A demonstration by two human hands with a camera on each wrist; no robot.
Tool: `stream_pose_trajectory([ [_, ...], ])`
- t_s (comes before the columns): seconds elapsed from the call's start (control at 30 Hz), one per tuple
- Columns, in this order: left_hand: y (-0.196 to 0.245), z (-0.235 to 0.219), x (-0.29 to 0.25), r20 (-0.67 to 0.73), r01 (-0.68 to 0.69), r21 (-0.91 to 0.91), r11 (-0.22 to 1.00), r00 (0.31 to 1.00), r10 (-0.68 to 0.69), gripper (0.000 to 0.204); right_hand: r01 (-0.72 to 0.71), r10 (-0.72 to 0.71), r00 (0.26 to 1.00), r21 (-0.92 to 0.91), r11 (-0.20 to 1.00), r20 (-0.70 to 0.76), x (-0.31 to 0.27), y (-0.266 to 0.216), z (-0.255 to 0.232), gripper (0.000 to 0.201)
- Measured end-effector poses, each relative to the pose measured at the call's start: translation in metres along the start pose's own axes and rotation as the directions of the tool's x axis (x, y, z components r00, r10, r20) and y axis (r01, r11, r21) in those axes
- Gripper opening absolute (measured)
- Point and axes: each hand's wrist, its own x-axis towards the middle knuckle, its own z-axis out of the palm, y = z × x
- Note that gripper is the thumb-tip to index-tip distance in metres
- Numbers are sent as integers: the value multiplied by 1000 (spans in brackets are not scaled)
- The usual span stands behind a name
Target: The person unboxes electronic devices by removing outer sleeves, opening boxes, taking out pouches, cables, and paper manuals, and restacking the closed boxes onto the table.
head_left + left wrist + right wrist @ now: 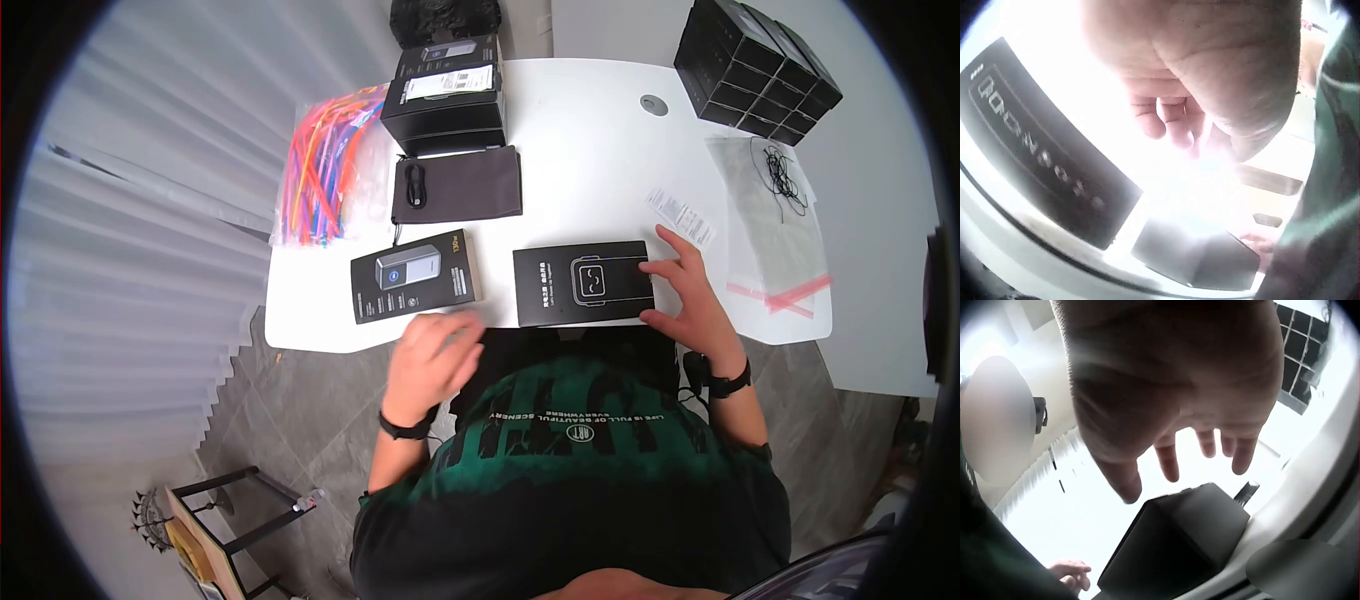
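Note:
A black box [583, 285] with a line-drawn smiling face on its top lies near the table's front edge. My right hand [695, 305] is at its right end, thumb and forefinger spread at the edge. In the right wrist view, spread fingertips reach toward the dark box [1166, 550]. To the left lies a flat printed box [413, 277] showing a silver device and "130W". My left hand [432, 362], slightly blurred, hovers by that box's lower right corner with loosely bent fingers and nothing in them. Glare hides part of the left wrist view, where the printed box's side [1047, 150] shows.
Behind lie a dark pouch [465, 185] and a coiled black cable [415, 186]. Larger black boxes [445, 120] stand at the back left beside a bag of colourful strips [325, 170]. Stacked boxes [755, 75], a label sheet [682, 217] and a clear bag [765, 220] occupy the right side.

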Motion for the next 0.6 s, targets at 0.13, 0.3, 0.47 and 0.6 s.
stream_pose_trajectory([
  [0.13, -34, -41, -8, 5, 190, 161, 968, 981, -193, 59, 151, -131, 982, -143, 978, 139, 18, -3, -2, 69],
  [0.3, -63, -56, -11, 110, 335, 252, 908, 922, -371, 90, 28, -29, 963, 9, 1000, 268, 29, -10, -3, 67],
  [0.47, -57, -51, -8, 89, 283, 236, 929, 946, -311, 84, 126, -107, 984, -138, 982, 141, 37, 21, -25, 58],
  [0.6, -33, -42, 8, -9, 162, 114, 980, 987, -162, 65, -268, 244, 963, -442, 856, -112, 56, 69, -50, 38],
])
